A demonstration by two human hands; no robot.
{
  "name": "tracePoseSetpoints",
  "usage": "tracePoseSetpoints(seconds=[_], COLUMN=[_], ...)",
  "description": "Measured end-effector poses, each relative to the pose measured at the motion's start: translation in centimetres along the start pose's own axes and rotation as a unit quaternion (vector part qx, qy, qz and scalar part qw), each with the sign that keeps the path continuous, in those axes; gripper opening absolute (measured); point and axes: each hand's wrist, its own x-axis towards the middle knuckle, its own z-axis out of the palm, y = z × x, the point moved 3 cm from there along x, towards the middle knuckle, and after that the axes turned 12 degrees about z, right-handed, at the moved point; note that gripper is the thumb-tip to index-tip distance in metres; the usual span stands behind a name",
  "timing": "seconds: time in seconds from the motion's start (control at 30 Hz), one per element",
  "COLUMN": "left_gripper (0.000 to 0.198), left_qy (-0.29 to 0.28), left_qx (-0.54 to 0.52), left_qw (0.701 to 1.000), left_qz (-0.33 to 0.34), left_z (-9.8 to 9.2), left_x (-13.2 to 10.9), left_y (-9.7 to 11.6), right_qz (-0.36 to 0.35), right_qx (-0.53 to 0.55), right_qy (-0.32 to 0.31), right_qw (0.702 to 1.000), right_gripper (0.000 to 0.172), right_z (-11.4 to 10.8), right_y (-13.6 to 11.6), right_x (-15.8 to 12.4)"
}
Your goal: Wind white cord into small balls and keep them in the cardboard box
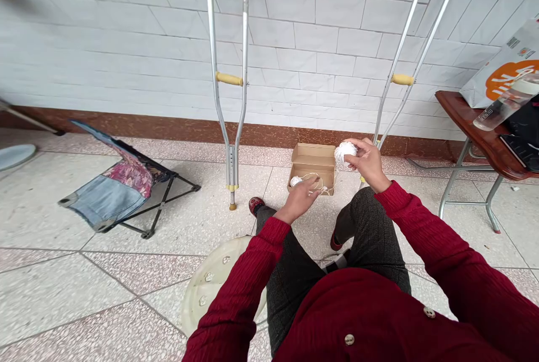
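Sitting down here, looking at the floor in front of me. Over at 10 o'clock a folding camp chair (126, 182) with a denim and floral seat lies tipped low on the terrazzo floor (54, 306), and a round cream plastic stool (210, 289) sits by my left leg at about 8 o'clock. One aluminium crutch (229, 87) stands against the tiled wall (320, 25) at 11 o'clock, probably parked there to stay within reach.

Dead ahead at 12, a small open cardboard box (311, 168) sits on the floor just past my feet, likely so both hands can get to it easily. My left hand (298, 200) is over it, fingers loosely curved on a small white yarn ball (296, 181), though I can't tell if they're gripping. Thin strands loop around it in the box.

My right hand (368, 163) holds up a bigger white yarn ball (345, 153), fingers curled around it and pressed together. A second crutch (400, 70) leans at 1 o'clock, and a wooden-topped table (467, 120) holding a clear bottle (509, 104) sits at 2.
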Motion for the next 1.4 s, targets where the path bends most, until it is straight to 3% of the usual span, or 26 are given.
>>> tracePoseSetpoints(seconds=[0.1, 0.2, 0.37, 0.47, 0.67, 0.9, 1.1, 1.2, 1.27, 1.4], left_gripper=[0.04, 0.027, 0.029, 0.023, 0.034, 0.038, 0.036, 0.021, 0.025, 0.039], left_qy=[0.085, 0.127, 0.173, 0.179, 0.086, -0.059, -0.104, -0.059, -0.001, 0.084], left_qx=[-0.133, -0.185, -0.239, -0.207, -0.211, -0.249, -0.163, -0.046, -0.003, -0.103], left_qw=[0.987, 0.974, 0.955, 0.961, 0.973, 0.967, 0.981, 0.997, 1.0, 0.991], left_qz=[0.003, -0.001, -0.04, -0.047, -0.028, -0.009, -0.012, -0.014, -0.01, -0.021], left_z=[-0.8, -0.5, 1.3, 1.5, 1.0, 1.6, 1.9, 1.0, 0.1, -0.6], left_x=[2.1, 3.7, 4.8, 4.6, 2.9, -0.8, -3.8, -3.2, -2.0, 1.1], left_y=[3.5, 5.4, 5.3, 5.0, 4.9, 4.9, 2.8, 1.3, 1.2, 2.9], right_qz=[-0.025, -0.036, -0.04, -0.04, -0.024, 0.071, 0.072, 0.097, 0.108, 0.107], right_qx=[-0.042, -0.057, -0.056, -0.056, -0.043, 0.072, 0.09, 0.113, 0.12, 0.103], right_qy=[0.007, 0.006, 0.003, 0.004, 0.016, 0.02, 0.008, -0.033, -0.059, -0.076], right_qw=[0.999, 0.998, 0.998, 0.998, 0.999, 0.995, 0.993, 0.988, 0.985, 0.986], right_gripper=[0.044, 0.044, 0.045, 0.044, 0.046, 0.046, 0.046, 0.046, 0.046, 0.045], right_z=[0.4, 0.7, 1.1, 1.1, 0.4, -0.4, -0.4, 0.5, 1.1, 1.7], right_y=[0.1, 0.2, 0.0, 0.0, 1.3, 3.2, 2.4, 2.1, 2.0, 1.9], right_x=[0.0, 0.0, -0.2, -0.1, 1.0, 2.3, 1.7, 0.7, 0.2, -0.3])
